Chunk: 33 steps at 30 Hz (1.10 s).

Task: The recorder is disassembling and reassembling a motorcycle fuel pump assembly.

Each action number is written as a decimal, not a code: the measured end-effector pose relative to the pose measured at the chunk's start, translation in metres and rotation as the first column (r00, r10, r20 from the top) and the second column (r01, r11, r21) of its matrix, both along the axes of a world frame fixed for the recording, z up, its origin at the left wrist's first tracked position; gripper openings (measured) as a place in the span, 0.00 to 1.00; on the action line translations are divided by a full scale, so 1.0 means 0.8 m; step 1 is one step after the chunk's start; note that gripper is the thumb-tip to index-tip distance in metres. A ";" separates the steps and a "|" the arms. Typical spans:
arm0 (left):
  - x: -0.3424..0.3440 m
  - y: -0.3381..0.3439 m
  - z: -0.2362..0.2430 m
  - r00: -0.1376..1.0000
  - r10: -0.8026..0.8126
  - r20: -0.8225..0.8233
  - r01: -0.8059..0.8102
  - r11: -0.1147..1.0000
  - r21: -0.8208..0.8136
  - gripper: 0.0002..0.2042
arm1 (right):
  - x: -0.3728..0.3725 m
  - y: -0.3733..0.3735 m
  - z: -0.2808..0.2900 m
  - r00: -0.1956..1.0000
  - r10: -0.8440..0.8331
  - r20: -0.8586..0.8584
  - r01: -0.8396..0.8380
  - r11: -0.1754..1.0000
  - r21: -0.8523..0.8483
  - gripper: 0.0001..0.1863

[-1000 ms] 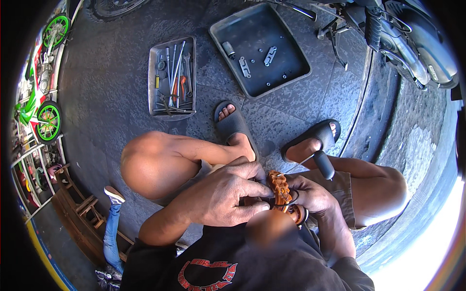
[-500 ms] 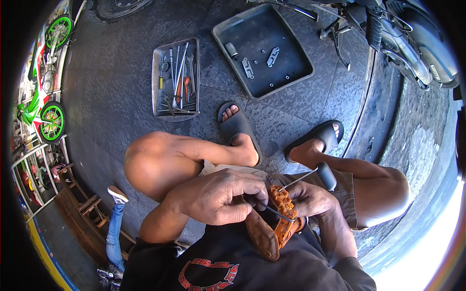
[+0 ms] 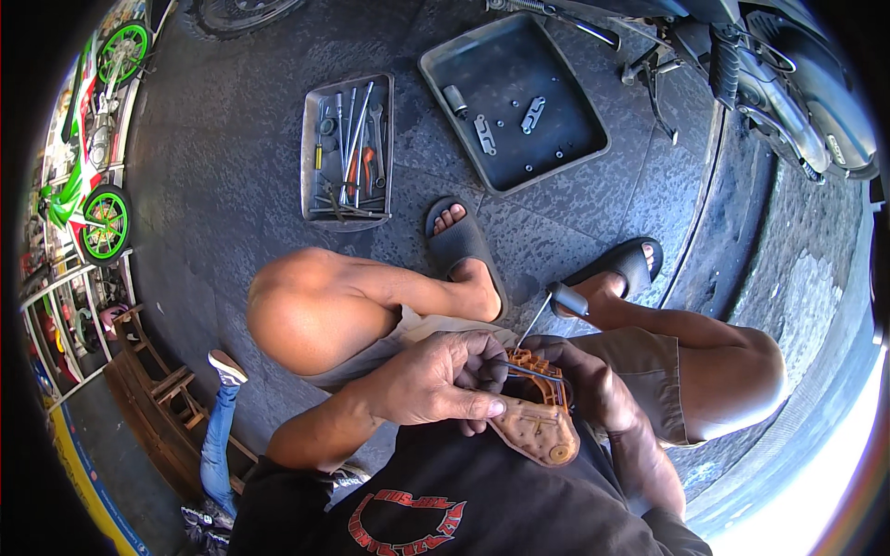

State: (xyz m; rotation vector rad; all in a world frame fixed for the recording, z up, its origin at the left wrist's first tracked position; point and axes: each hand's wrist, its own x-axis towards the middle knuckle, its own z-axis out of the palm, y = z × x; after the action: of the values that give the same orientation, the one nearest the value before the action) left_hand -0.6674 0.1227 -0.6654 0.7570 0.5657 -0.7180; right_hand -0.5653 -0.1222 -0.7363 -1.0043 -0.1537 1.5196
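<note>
Orange part point(image 3: 547, 435) held near the shirt point(image 3: 417, 473)

Left hand point(image 3: 450, 375) pinches its left edge, thumb on the surface — right hand point(image 3: 589, 385) curls against the other side. Just beyond, a thin rod point(image 3: 533, 322) bears a dark cylinder point(image 3: 568, 300). Farther off — a tool tray point(image 3: 347, 223), left of a black tray point(image 3: 508, 85).

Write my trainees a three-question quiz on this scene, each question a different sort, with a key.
1. Fill in the blank: At the end of the thin rod is a black ____.

2. True or false: The left hand and right hand both touch the orange part.

3. Multiple choice: How many metal plates lie in the large tray?
A) one
B) two
C) four

Key:
1. cylinder
2. true
3. B
</note>
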 end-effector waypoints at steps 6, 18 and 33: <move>0.001 -0.026 -0.027 1.000 0.014 0.022 -0.016 0.998 0.068 0.12 | 0.012 -0.002 0.026 0.999 -0.043 -0.023 0.043 0.999 -0.001 0.54; -0.024 -0.052 -0.090 0.914 0.403 -0.043 -0.397 0.869 -0.295 0.12 | -0.001 -0.006 0.011 0.953 -0.303 -0.026 0.302 0.953 -0.041 0.32; -0.013 -0.075 -0.095 0.889 0.456 -0.044 -0.456 0.872 -0.176 0.07 | 0.040 0.003 0.045 0.992 -0.080 0.099 0.089 0.991 -0.100 0.29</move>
State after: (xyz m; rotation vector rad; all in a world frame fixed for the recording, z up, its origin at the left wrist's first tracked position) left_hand -0.6779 0.0631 -0.7416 0.4249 0.6417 -0.3225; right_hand -0.5331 -0.1197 -0.7001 -1.1534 -0.0978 1.4152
